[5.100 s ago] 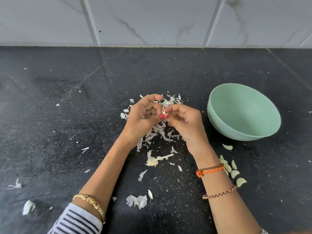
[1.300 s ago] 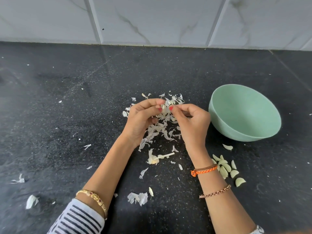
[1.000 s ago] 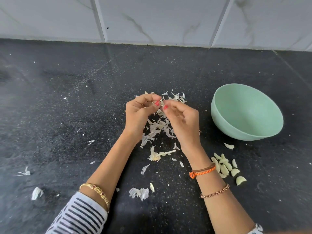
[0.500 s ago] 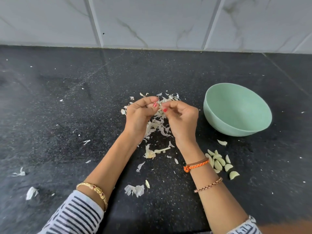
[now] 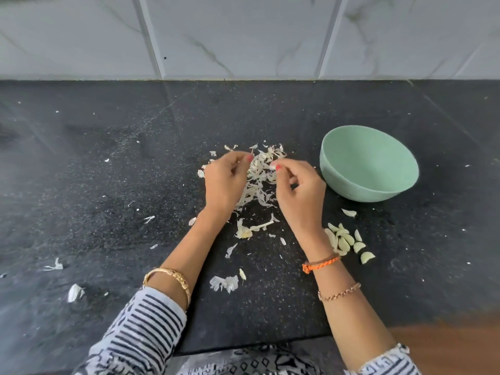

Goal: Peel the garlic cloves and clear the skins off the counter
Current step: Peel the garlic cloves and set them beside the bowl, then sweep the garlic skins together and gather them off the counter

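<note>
My right hand [image 5: 300, 190] pinches a small white garlic clove [image 5: 272, 166] between thumb and forefinger, above a pile of papery garlic skins [image 5: 259, 182] on the black counter [image 5: 108, 171]. My left hand [image 5: 224, 182] hovers a little to the left of it, fingers curled and thumb pressed to the forefinger; nothing shows between them. Several peeled cloves [image 5: 345, 242] lie in a cluster by my right wrist, with one more clove [image 5: 349, 213] nearer the bowl.
A mint-green bowl [image 5: 351, 190] stands to the right of my hands and looks empty. Loose skins lie scattered: a garlic stem piece [image 5: 244, 231] below the pile, flakes [image 5: 224, 283] between my forearms, and more skin scraps [image 5: 74, 292] at the far left. A tiled wall [image 5: 243, 36] backs the counter.
My hands were together on the clove; now they have parted, the left drawn off to the left while the right keeps the clove. The camera has tilted a little.
</note>
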A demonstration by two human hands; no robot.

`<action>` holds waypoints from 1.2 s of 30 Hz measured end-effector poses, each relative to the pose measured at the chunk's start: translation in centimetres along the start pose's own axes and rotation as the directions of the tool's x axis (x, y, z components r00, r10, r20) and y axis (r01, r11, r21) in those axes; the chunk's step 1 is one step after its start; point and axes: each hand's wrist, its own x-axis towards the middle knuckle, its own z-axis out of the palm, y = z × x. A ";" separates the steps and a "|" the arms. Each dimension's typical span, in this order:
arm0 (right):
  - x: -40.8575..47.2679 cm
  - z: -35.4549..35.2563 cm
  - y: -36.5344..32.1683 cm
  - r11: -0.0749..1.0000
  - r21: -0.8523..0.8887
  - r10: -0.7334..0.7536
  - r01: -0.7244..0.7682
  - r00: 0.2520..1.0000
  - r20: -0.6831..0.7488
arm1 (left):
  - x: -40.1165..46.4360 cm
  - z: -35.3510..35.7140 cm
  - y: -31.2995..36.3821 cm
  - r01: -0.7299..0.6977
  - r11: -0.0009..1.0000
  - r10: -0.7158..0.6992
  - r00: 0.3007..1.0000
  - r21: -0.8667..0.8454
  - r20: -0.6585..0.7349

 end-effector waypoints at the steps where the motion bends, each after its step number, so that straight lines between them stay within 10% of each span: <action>1: -0.7 -0.5 -0.2 0.999 -0.028 -0.019 0.018 1.000 -0.025 | 0.0 0.0 -0.2 -0.030 0.998 0.029 0.999 0.055 0.018; 17: -6.3 -7.2 1.3 0.857 -0.507 -0.003 -0.094 0.982 -0.189 | -1.8 -0.8 -0.4 -0.351 0.906 0.356 0.934 0.238 0.023; 36: -7.1 -7.8 1.1 0.909 -0.383 0.088 -0.165 0.974 -0.209 | -2.8 -1.1 -1.3 -0.320 0.909 0.311 0.947 0.266 0.075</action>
